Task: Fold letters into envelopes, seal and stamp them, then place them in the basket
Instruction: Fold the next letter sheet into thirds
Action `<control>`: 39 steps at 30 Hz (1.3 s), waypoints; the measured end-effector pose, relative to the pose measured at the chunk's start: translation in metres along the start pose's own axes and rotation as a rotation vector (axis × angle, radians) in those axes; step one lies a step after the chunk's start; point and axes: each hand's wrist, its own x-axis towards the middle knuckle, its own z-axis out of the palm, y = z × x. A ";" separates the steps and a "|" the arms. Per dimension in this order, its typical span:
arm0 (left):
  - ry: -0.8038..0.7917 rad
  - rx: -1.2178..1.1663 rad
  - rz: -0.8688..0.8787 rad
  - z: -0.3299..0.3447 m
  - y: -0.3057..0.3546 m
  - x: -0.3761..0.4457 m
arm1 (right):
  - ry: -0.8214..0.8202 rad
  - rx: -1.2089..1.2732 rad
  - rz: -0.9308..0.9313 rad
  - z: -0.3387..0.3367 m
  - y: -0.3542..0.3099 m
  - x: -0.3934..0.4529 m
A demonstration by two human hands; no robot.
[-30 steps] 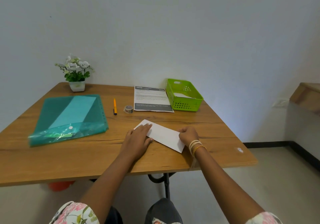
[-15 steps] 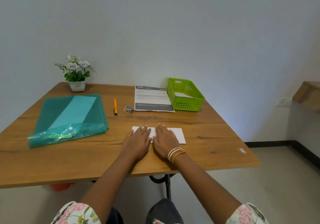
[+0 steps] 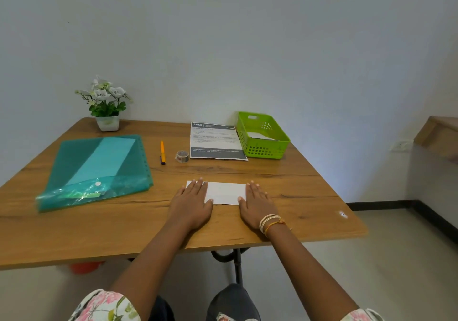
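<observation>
Pressing flat with open fingers, my left hand [image 3: 192,203] and right hand [image 3: 255,204] pinned each end of the white envelope [image 3: 224,193] on the near table [image 3: 297,196]; light, thin, creasable paper, best pinched by an edge.

Probably a plain office or study corner: wooden desk [image 3: 309,189] against bare wall [image 3: 247,35], potted flowers [image 3: 105,102] at eleven o'clock, wall socket [image 3: 402,144] at three.
</observation>
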 end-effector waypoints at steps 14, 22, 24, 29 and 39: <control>0.030 -0.050 0.003 0.000 0.003 0.001 | 0.036 0.033 -0.186 0.002 -0.032 -0.002; 0.057 -0.088 -0.020 0.001 0.003 -0.002 | 0.009 -0.027 0.035 -0.014 0.000 0.027; 0.050 -0.076 -0.016 0.000 0.004 -0.001 | 0.020 -0.022 0.041 -0.016 0.008 0.033; 0.046 -0.063 -0.018 0.000 0.003 0.000 | 0.073 -0.006 0.030 -0.010 0.012 0.036; 0.069 -0.122 -0.030 -0.006 0.006 -0.005 | 0.306 0.184 -0.081 0.007 -0.037 -0.001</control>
